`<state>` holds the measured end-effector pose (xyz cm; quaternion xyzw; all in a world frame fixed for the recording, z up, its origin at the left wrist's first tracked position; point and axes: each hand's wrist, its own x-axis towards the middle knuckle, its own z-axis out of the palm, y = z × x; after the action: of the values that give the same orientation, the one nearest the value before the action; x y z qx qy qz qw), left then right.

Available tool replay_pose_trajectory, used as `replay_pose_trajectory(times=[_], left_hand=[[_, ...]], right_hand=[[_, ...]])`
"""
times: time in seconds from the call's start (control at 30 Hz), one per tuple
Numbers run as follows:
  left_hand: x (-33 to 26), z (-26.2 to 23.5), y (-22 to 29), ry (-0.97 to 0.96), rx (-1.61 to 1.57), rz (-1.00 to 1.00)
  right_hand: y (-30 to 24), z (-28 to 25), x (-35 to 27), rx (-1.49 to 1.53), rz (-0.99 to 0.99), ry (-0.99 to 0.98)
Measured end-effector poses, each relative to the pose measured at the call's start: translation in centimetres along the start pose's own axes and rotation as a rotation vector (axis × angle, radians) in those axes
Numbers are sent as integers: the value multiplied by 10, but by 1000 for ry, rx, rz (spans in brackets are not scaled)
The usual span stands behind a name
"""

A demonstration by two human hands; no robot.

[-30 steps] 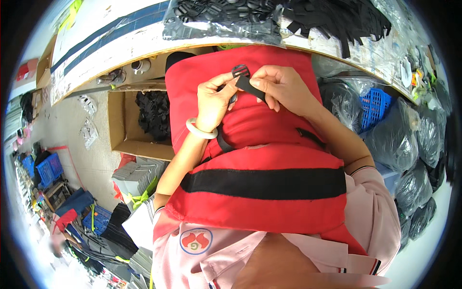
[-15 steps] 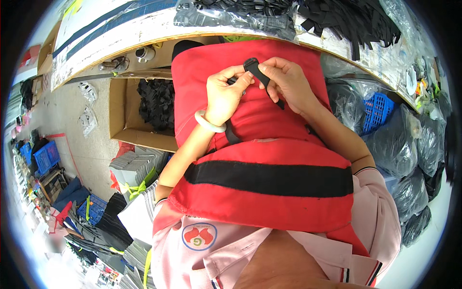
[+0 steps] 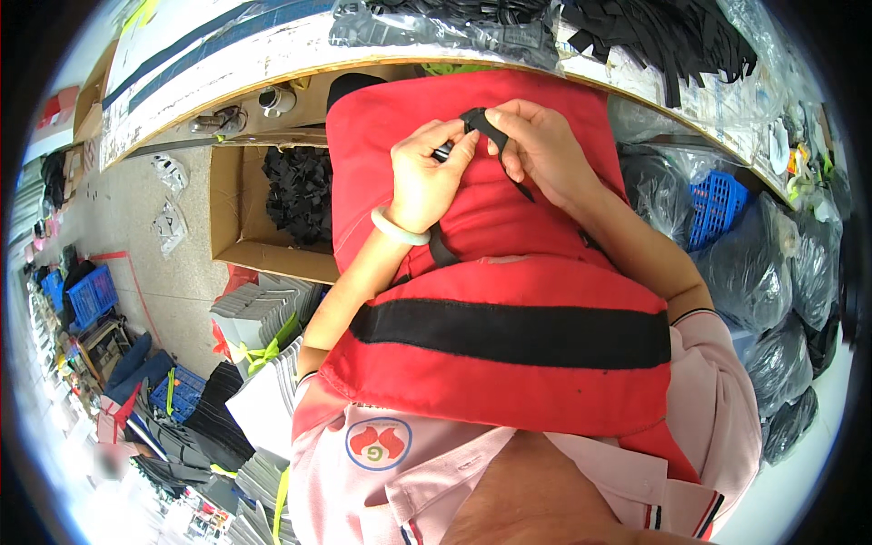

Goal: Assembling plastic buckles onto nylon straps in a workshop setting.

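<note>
Over the red apron (image 3: 391, 127) on my lap, both hands meet at a short black strap (image 3: 491, 133). My left hand (image 3: 422, 177), with a pale bangle at the wrist, pinches the strap's upper left end, where a small black piece like a buckle or loop shows only in part. A dark, shiny-ended object (image 3: 442, 152) pokes out from the same hand's curled fingers; its kind is unclear. My right hand (image 3: 548, 154) grips the strap between thumb and fingers, and its loose pointed end hangs below them.
Ahead, a worktable edge (image 3: 272, 82) carries a pile of black strips (image 3: 658, 41) and a clear plastic bag (image 3: 445, 32). A cardboard box (image 3: 227, 204) of black pieces stands at left, above stacked grey sheets (image 3: 263, 313). Filled plastic bags (image 3: 745, 272) and a blue basket (image 3: 718, 207) lie at right.
My left hand has turned slightly, its fingers closing nearer the strap, and the dark object in it shows more. My right fingers have shifted on the strap, covering more of its middle.
</note>
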<state>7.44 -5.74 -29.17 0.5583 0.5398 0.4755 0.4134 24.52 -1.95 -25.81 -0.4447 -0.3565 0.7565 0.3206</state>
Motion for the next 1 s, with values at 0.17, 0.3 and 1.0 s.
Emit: replay_pose_trajectory(times=[0.17,0.3,1.0], left_hand=[[5,-7,-7,-27,197,255],[2,-16,1,-56,-741,-490],[-3,-12,9,92,-457,-287]], right_hand=[[9,1,11,11,-34,-21],[6,-6,11,-66,-46,-70],[-3,3,10,-301,-92,-65]])
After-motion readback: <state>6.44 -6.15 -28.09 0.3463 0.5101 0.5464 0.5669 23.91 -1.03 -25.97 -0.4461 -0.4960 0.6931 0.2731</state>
